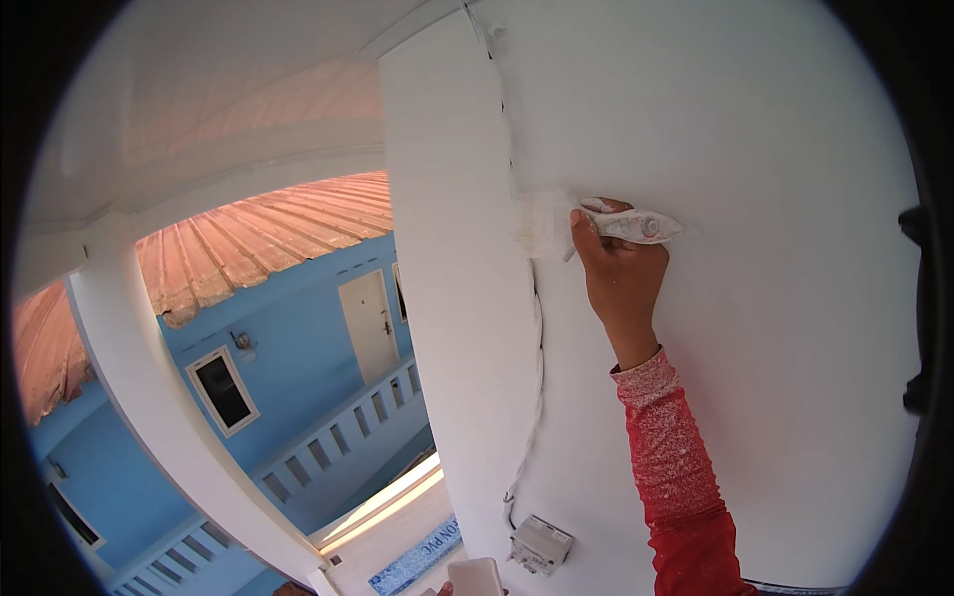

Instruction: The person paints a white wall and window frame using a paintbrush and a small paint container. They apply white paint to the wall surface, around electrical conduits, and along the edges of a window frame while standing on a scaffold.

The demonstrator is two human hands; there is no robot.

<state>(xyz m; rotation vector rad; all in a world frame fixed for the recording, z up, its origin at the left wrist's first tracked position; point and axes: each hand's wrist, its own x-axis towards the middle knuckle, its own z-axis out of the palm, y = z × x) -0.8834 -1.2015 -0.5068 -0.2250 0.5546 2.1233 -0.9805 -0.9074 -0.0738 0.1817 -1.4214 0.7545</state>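
A wide paintbrush [651, 227] with a paint-smeared white handle is gripped in my right hand [626, 273], its fingers closed round the handle. The brush's pale bristles [545, 226] press against the white wall [775, 298], over a thin cable [540, 343] that runs down the wall. White specks cover the red sleeve [671, 437] of my right arm. At the lower edge, a white plastic container [475, 577] shows only in part. Fingertips of my left hand [445, 589] show at its sides, holding it; the rest of that hand is out of view.
Below the cable, a small grey-white box [542, 544] is fixed to the wall. A blue printed strip [417, 556] lies near a ledge. At left stand a white post [179, 397] and an opening towards a blue building [288, 328] with a reddish roof [268, 233].
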